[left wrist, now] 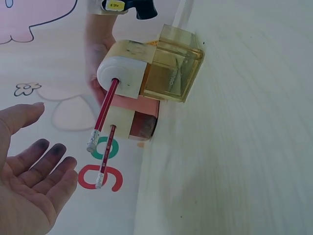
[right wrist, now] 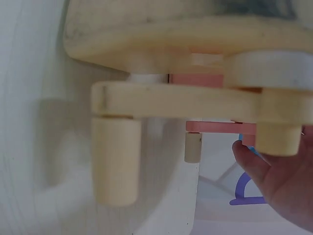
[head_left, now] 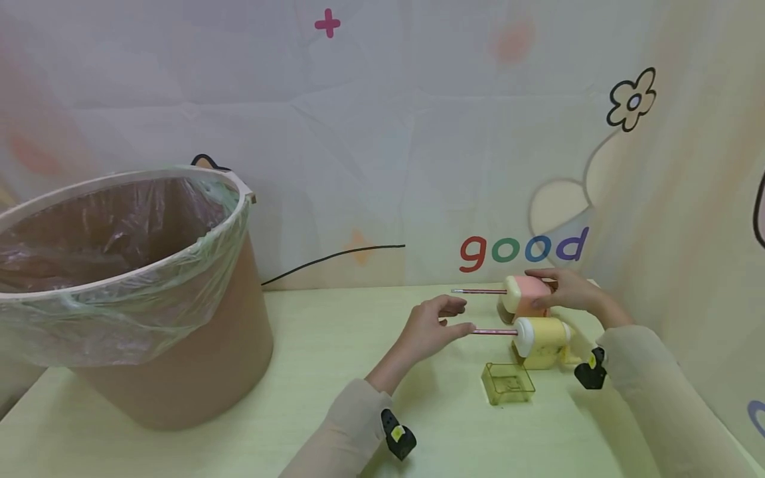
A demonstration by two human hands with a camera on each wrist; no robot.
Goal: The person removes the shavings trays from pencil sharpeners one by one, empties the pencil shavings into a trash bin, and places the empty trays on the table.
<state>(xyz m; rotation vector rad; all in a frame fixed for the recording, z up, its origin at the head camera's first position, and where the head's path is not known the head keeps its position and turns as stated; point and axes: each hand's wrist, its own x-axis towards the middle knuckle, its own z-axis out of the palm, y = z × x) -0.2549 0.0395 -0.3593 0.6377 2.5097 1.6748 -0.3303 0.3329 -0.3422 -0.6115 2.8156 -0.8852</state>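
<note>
My left hand (head_left: 431,325) is beside two red pencils, its fingers spread and loosely bent. In the left wrist view it stands apart from them, with dark smudges on some fingertips. The nearer pencil (left wrist: 104,115) sticks out of a yellow crank pencil sharpener (head_left: 546,338) with a white front. The farther pencil (head_left: 478,291) sits in a pink pencil sharpener (head_left: 527,292) with a cream front. My right hand (head_left: 570,290) grips the pink sharpener's body, fingers over its top and thumb at the near side. The yellow sharpener's crank (right wrist: 176,100) fills much of the right wrist view.
A see-through yellow shavings drawer (head_left: 508,385) lies on the pale table (head_left: 323,358) before the yellow sharpener. At the left stands a large brown bin (head_left: 197,358) lined with a thin plastic bag. A printed cloth (head_left: 358,146) hangs behind the table.
</note>
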